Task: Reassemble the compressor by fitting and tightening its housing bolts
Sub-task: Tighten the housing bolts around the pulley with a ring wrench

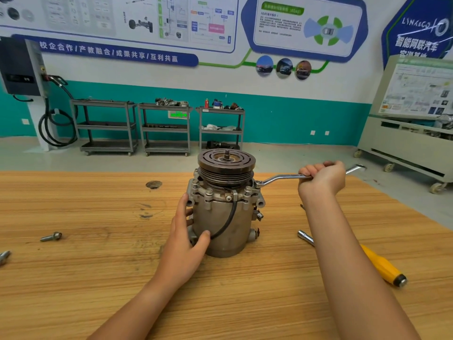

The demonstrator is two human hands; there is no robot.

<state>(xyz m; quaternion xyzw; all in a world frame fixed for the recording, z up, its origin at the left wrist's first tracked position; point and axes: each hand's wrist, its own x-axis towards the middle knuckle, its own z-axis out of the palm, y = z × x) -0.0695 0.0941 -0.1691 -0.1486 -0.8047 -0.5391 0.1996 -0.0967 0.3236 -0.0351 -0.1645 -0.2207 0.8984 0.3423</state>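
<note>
Head view: compressor [224, 217] upright at frame centre on table [73, 278]. Left hand [186, 241] open, bracing the housing. Right hand [322, 181] fisted on wrench [279, 179], ring on right-side bolt [257, 184]. Step: tightening. Next likely: steady pull, housing held firm.

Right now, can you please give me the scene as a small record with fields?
Compressor: upright on wooden table, pulley up
Left hand: flat against compressor body, steadying it
Right hand: fist around ring spanner
Spanner head: on right-side housing bolt
Loose bolt: table, left
Yellow-handled socket driver: table, right, partly behind forearm
</note>
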